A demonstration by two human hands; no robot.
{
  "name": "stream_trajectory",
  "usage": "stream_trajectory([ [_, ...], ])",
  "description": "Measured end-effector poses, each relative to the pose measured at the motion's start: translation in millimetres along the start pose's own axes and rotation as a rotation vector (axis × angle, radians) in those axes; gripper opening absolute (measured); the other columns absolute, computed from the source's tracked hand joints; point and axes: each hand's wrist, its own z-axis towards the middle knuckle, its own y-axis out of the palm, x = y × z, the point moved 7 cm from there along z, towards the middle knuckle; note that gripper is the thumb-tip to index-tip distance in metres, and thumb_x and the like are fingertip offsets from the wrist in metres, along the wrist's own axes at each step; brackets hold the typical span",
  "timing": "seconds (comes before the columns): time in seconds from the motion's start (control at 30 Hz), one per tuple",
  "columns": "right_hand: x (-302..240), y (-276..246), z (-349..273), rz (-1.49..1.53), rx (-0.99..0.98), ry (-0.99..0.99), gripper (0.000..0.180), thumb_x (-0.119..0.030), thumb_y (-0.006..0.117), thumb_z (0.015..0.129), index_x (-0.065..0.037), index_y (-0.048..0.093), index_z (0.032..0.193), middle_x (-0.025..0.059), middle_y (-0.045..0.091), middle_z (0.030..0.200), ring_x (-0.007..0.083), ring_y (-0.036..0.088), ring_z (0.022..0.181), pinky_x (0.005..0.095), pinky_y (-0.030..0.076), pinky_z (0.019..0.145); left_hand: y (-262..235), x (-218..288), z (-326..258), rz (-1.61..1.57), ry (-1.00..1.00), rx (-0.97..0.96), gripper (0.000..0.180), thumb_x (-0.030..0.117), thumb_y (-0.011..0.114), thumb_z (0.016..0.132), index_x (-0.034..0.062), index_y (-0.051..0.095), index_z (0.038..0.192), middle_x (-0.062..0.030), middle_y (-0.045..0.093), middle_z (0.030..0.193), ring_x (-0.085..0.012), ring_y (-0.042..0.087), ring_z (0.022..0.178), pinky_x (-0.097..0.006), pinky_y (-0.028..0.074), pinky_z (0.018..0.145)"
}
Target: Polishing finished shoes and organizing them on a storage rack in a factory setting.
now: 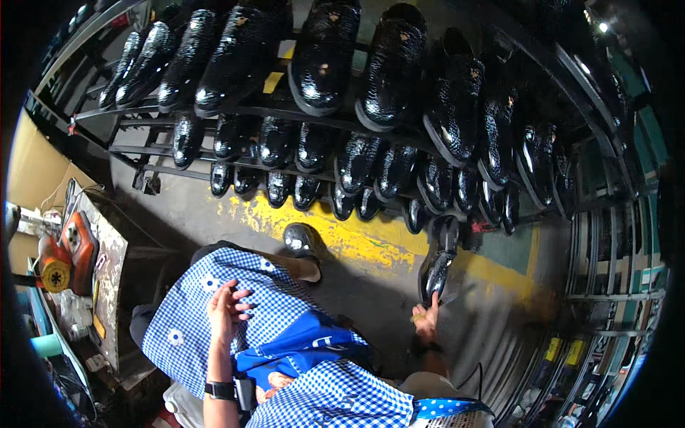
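One glossy black shoe (437, 265) hangs low by the rack's bottom right, pinched at the heel by the right hand (427, 319). Left hand (227, 308) rests loose-fingered, empty, on the checked lap (285, 303). Three tiers of black shoes fill the rack (285, 114).

The rack (399, 118) stands ahead, shoes (325, 50) on its tiers — one shoe (437, 267) below its right end, the work table (107, 285) far left of it.
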Motion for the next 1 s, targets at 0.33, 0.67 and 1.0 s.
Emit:
stream_trajectory([
  [0.33, -100.1, 127.3, 48.4, 0.085, -0.173, -0.290, 0.066, -0.061, 0.065, 0.068, -0.024, 0.042, 0.117, 0.0017, 0.029, 0.057, 0.0160, 0.033, 0.048, 0.0283, 0.032, 0.045, 11.7, 8.5, -4.9, 0.091, 0.038, 0.083, 0.028, 0.025, 0.041, 0.094, 0.0043, 0.052, 0.110, -0.0119, 0.066, 0.083, -0.0146, 0.063, 0.054, -0.024, 0.050, 0.041],
  [0.67, -68.3, 120.7, 107.6, -0.151, 0.076, -0.614, 0.026, -0.035, 0.058, 0.082, -0.010, 0.053, 0.081, 0.0038, 0.051, 0.057, 0.0081, 0.035, 0.040, 0.0238, 0.031, 0.035, 21.6, 4.2, 2.5, 0.081, 0.015, 0.046, 0.029, 0.024, 0.038, 0.095, 0.0036, 0.051, 0.110, -0.0125, 0.065, 0.085, -0.0139, 0.062, 0.054, -0.023, 0.050, 0.041],
  [1.0, 100.1, 356.0, -143.7, -1.317, -0.801, -0.983, 0.028, -0.015, 0.065, 0.078, 0.000, 0.062, 0.101, 0.0098, 0.066, 0.085, 0.0152, 0.060, 0.074, 0.0303, 0.047, 0.069, 4.9, -2.3, 6.6, -0.095, -0.034, -0.101, 0.031, 0.022, 0.036, 0.096, 0.0015, 0.045, 0.117, -0.0159, 0.064, 0.094, -0.0186, 0.065, 0.063, -0.026, 0.054, 0.050],
])
